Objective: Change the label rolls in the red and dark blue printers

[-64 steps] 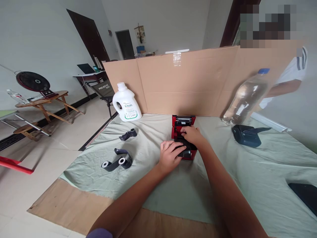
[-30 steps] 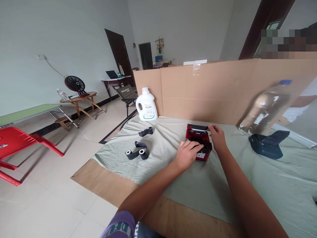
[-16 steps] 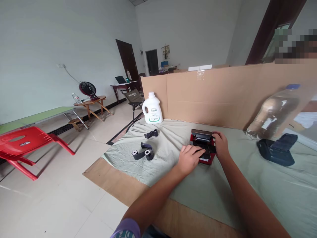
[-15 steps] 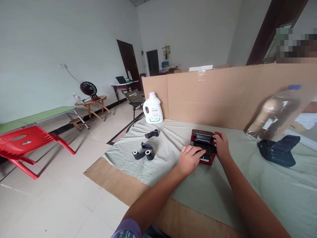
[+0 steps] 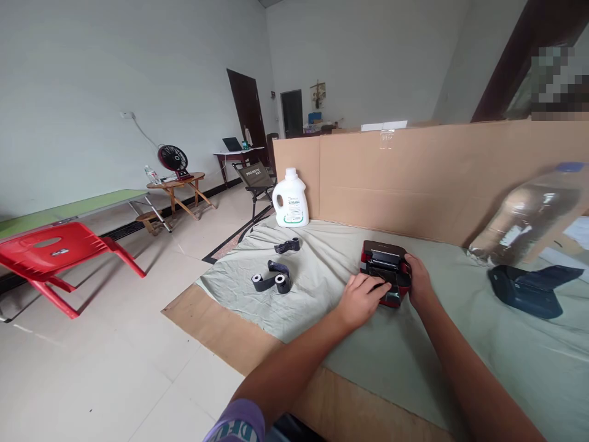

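Note:
A red and black device lies on the pale green cloth, its inside showing. My left hand rests on the device's lower left part, fingers reaching over a dark piece in it. Along the right side of the device, my right hand is wrapped, its fingertips partly hidden. To the left on the cloth are two black ribbon rolls with white cores, joined by a dark strip. A smaller black roll lies behind them.
A white jug stands before a cardboard panel. At the right are a large clear bottle and a dark blue, open object. A red chair and a fan on a wooden stool are at the left.
My right hand has slid down the device's right side, and its fingers have left the top right corner. The camera view has shifted slightly, and the device looks turned a little.

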{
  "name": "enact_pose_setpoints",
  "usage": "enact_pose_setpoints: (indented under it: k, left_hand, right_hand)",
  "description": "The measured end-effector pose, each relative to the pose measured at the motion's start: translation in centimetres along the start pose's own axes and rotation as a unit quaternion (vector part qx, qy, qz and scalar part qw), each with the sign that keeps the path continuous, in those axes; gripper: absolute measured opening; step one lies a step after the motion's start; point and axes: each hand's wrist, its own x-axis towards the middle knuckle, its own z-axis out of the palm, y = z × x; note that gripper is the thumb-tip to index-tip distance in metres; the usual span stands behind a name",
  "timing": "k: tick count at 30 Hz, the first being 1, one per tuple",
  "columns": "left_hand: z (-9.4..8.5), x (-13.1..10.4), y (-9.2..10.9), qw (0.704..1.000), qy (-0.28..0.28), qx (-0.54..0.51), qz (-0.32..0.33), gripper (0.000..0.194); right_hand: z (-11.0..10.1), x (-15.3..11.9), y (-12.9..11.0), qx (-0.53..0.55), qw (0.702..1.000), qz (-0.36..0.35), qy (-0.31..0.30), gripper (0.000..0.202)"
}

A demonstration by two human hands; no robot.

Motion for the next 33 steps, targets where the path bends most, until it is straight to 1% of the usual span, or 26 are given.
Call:
enact_pose_setpoints:
  k: [2,6,10,13,15,17,19,22,25,28,30,33]
  left_hand:
    - [0.2,-0.2,0.0,1.0,0.009,-0.006,0.001,0.04]
    - [0.5,-0.4,-0.2,0.999,0.028,-0.017,0.003,0.04]
    - [0.5,-0.5,-0.2,0.999,0.025,-0.023,0.002,0.042]
    - [0.6,-0.6,0.0,1.0,0.027,-0.004,-0.002,0.043]
    - [0.5,-0.7,0.1,0.999,0.04,0.02,-0.014,0.041]
    - [0.3,-0.6,0.1,0.997,0.06,0.035,-0.039,0.042]
    - [-0.2,-0.2,-0.3,0.994,0.072,0.022,-0.074,0.049]
    - [-1.0,0.4,-1.4,0.99,0.048,-0.02,-0.128,0.064]
    - [-1.5,0.8,-2.6,0.987,-0.004,-0.045,-0.157,0.068]
    - [-1.4,1.0,-3.1,0.986,-0.028,-0.048,-0.155,0.068]
    - [-1.2,1.1,-3.1,0.987,-0.025,-0.048,-0.153,0.065]
    - [-0.9,1.4,-2.9,0.988,-0.015,-0.055,-0.146,0.055]
  right_hand:
    - [0.0,-0.2,-0.2,-0.001,1.0,0.0,-0.004,0.039]
    - [0.0,-0.6,-0.8,0.0,0.999,0.023,-0.027,0.043]
    - [0.0,-0.9,-1.1,-0.011,0.999,0.031,-0.034,0.046]
    - [0.0,-1.2,-1.2,-0.007,0.998,0.045,-0.034,0.049]
    - [0.0,-1.5,-1.2,0.003,0.998,0.046,-0.039,0.051]
    - [0.0,-1.7,-1.3,0.008,0.998,0.04,-0.047,0.053]
    - [0.1,-1.9,-1.3,0.008,0.998,0.039,-0.052,0.055]
    - [0.1,-2.1,-1.4,0.011,0.997,0.048,-0.051,0.057]
    - [0.1,-2.1,-1.2,0.029,0.996,0.058,-0.056,0.057]
    - [0.0,-2.1,-0.9,0.048,0.995,0.057,-0.062,0.058]
    - [-0.1,-2.0,-0.6,0.039,0.996,0.05,-0.069,0.058]
    - [-0.3,-2.0,-0.2,0.017,0.996,0.035,-0.077,0.058]
